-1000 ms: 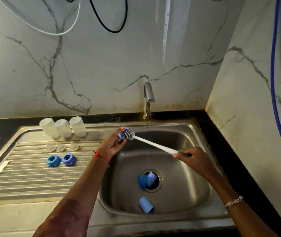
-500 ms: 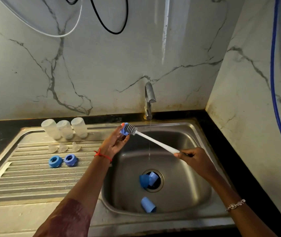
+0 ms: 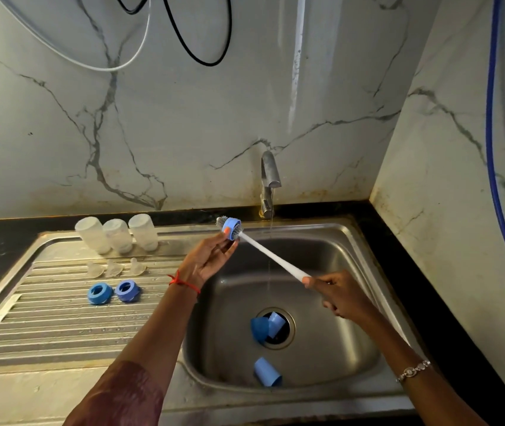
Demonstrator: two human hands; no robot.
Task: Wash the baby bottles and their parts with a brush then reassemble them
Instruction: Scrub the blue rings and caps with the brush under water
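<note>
The left hand [image 3: 211, 259] pinches a blue ring [image 3: 231, 229] with thumb and fingertips, just left of the tap [image 3: 269, 179] and lower, and its palm is half open. The right hand [image 3: 340, 298], below and right of the tap, is closed around the end of the white brush [image 3: 272, 256]. The bristles sit inside the ring and come out on its far side. Compared with half a second ago, the ring is nearer to the tap and the brush head is deeper through it.
</note>
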